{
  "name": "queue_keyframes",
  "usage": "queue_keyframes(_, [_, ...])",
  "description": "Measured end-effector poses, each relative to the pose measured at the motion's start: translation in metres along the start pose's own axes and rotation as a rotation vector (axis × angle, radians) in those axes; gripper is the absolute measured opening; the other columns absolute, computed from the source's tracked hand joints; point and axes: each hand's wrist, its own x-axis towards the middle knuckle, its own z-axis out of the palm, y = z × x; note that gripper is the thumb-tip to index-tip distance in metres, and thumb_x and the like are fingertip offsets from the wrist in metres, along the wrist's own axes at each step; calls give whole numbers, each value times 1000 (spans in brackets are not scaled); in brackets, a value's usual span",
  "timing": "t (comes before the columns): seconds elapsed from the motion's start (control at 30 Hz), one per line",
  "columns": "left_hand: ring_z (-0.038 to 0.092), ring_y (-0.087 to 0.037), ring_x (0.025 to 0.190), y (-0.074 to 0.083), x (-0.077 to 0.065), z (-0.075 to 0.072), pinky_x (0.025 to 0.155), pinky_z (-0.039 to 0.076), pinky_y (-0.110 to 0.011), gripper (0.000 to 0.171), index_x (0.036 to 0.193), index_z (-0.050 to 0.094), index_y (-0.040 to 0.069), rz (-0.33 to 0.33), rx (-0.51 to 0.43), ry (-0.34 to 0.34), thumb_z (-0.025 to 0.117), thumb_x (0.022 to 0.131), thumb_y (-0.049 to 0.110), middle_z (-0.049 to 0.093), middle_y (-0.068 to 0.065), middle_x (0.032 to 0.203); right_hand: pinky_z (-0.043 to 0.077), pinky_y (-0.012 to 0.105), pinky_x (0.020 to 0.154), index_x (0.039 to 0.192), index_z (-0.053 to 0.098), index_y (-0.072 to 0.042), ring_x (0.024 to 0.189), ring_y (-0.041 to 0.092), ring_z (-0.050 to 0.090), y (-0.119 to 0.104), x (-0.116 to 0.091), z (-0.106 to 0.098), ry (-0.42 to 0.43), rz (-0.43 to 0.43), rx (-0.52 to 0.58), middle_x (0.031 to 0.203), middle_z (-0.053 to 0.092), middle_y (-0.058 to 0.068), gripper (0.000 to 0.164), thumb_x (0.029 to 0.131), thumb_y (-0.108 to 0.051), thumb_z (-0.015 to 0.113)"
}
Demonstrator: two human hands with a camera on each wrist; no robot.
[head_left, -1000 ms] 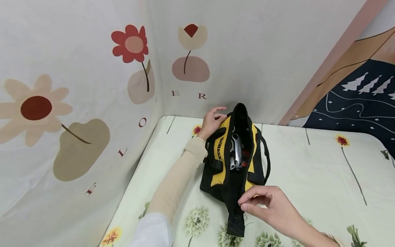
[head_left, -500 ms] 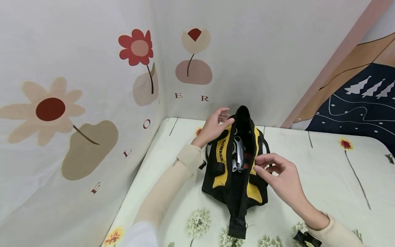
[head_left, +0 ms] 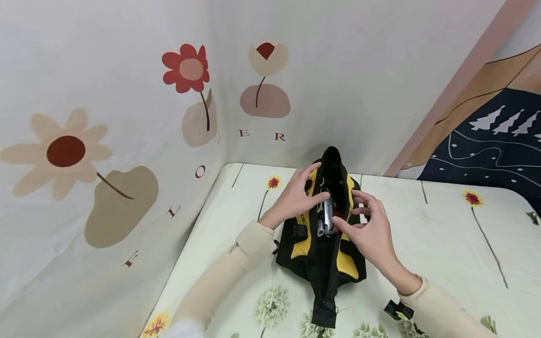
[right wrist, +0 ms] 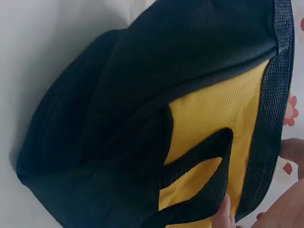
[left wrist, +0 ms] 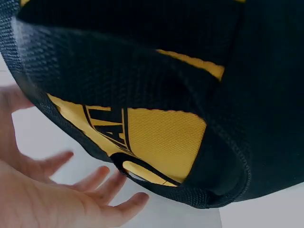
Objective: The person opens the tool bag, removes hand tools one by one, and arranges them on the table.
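Note:
A black and yellow tool bag [head_left: 347, 265] stands with its long zipped top spread apart. Inside it lie silver metal tools [head_left: 328, 218] and something red beside them. My left hand [head_left: 296, 199] is at the bag's left rim, thumb stretched over the opening. In the left wrist view its loosely bent fingers [left wrist: 130, 204] are near the black carrying strap [left wrist: 114, 71]. My right hand [head_left: 376, 232] straddles the right rim, thumb over the opening and fingers spread along the outside. From the right wrist, one fingertip [right wrist: 224, 213] shows against the outer strap [right wrist: 194, 164].
The bag is on a pale flower-print cloth [head_left: 427, 253], near a light fabric wall [head_left: 355, 84] behind it. Another printed fabric wall [head_left: 139, 141] rises at the left. The bag's zipper end tab [head_left: 324, 314] points toward me. A black strap piece [head_left: 398, 310] hangs by my right wrist.
My right hand has come up from the zipper end to the bag's right rim. My left hand has shifted right, its thumb now over the opening. The bag's right side has turned slightly.

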Motion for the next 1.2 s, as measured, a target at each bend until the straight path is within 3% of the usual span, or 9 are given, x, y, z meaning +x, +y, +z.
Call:
queue_keyframes(0.17, [39, -38, 160, -1, -11, -3, 123, 41, -64, 73, 172, 45, 27, 54, 17, -50, 73, 104, 21, 31, -16, 178, 56, 10, 75, 160, 53, -6, 115, 35, 62, 3, -3, 0, -27, -24, 20, 146, 52, 23, 79, 91, -10, 90])
queue_keyframes(0.4, [39, -36, 160, -8, -21, -17, 113, 44, -58, 61, 163, 58, 21, 73, 15, -74, 61, 104, 9, 38, -16, 176, 54, 11, 75, 160, 54, -7, 114, 22, 59, 6, -9, -11, -29, 7, -2, 148, 53, 21, 75, 92, 4, 81])
queue_keyframes(0.63, [44, -25, 156, -20, -34, -37, 123, 41, -54, 66, 167, 52, 19, 64, 14, -107, 55, 102, 6, 44, -3, 175, 52, 12, 76, 162, 52, -7, 116, 12, 53, 13, -14, -28, -40, 46, 10, 153, 49, 22, 76, 91, 12, 72])
queue_keyframes(0.67, [46, -22, 151, -21, -36, -39, 120, 42, -51, 67, 168, 50, 20, 60, 15, -118, 54, 103, 6, 43, -1, 175, 52, 12, 76, 162, 52, -7, 116, 10, 53, 14, -15, -31, -42, 49, 16, 153, 48, 22, 76, 91, 13, 71])
queue_keyframes(0.77, [62, -18, 99, -24, -41, -47, 91, 51, -41, 69, 171, 46, 22, 47, 15, -150, 54, 104, 6, 43, 0, 175, 52, 13, 75, 162, 52, -6, 115, 3, 54, 18, -17, -39, -48, 51, 39, 155, 46, 23, 75, 91, 17, 67])
queue_keyframes(0.87, [37, -14, 58, -27, -44, -55, 65, 40, -32, 71, 173, 43, 25, 31, 26, -173, 52, 105, 6, 45, -3, 173, 53, 14, 74, 161, 51, -3, 114, 0, 55, 21, -17, -47, -41, 43, 68, 155, 45, 23, 76, 90, 22, 63])
queue_keyframes(1.07, [25, -11, 50, -34, -50, -68, 57, 33, -29, 75, 175, 40, 27, 21, 47, -179, 48, 104, 5, 62, -6, 148, 53, 14, 74, 160, 52, -4, 117, -3, 56, 27, -19, -65, -16, 44, 69, 152, 46, 6, 76, 90, 23, 60])
queue_keyframes(1.17, [26, -11, 49, -38, -54, -72, 57, 33, -30, 76, 175, 39, 26, 15, 50, -167, 48, 102, 4, 61, -6, 105, 53, 15, 74, 160, 54, -10, 118, -6, 58, 29, -22, -74, 1, 53, 72, 148, 48, -10, 75, 92, 22, 60])
queue_keyframes(1.2, [26, -11, 49, -38, -55, -72, 57, 34, -30, 76, 175, 40, 26, 12, 50, -160, 48, 102, 4, 65, -5, 114, 52, 15, 73, 160, 55, -12, 117, -6, 59, 30, -22, -76, 5, 55, 82, 146, 47, -15, 75, 92, 21, 60])
